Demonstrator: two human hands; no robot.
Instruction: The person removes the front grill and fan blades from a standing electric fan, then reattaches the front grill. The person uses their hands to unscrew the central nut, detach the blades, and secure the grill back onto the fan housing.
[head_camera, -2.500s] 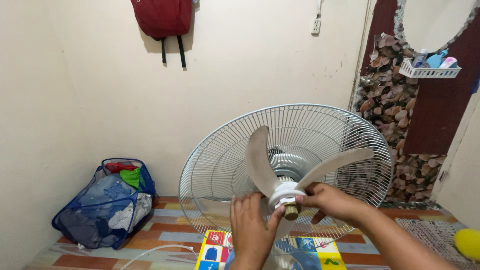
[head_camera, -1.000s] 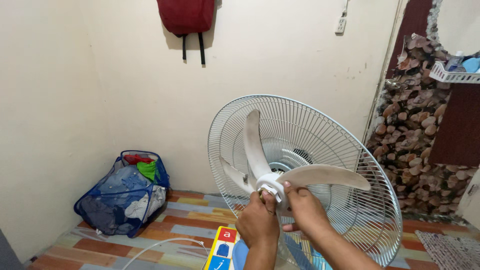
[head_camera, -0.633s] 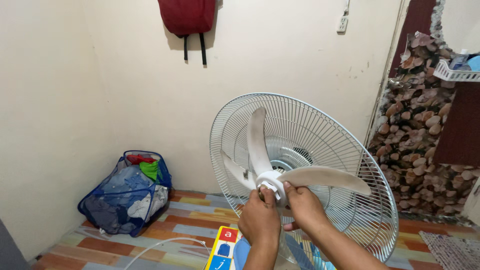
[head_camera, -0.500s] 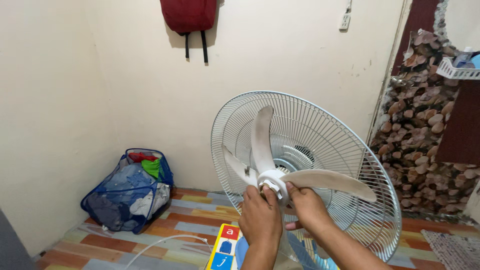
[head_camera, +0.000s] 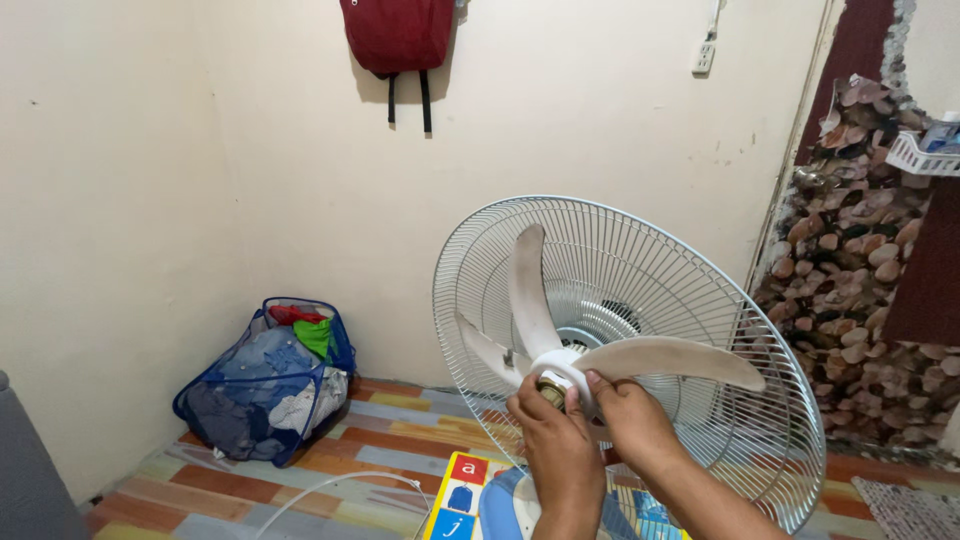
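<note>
My left hand (head_camera: 555, 450) pinched the brass cap (head_camera: 551, 391) at the fan's (head_camera: 620, 350) hub; my right hand (head_camera: 630, 425), at 3 o'clock, closed around the hub's rim. Risk: the dusty blade (head_camera: 670, 358) could swing, so my grip would slip

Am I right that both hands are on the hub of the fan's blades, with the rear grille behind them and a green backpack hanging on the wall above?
Not quite: the backpack is dark red, not green, as the head view shows. The rest holds: the left hand and right hand are at the blade hub, with the rear grille behind.
</note>
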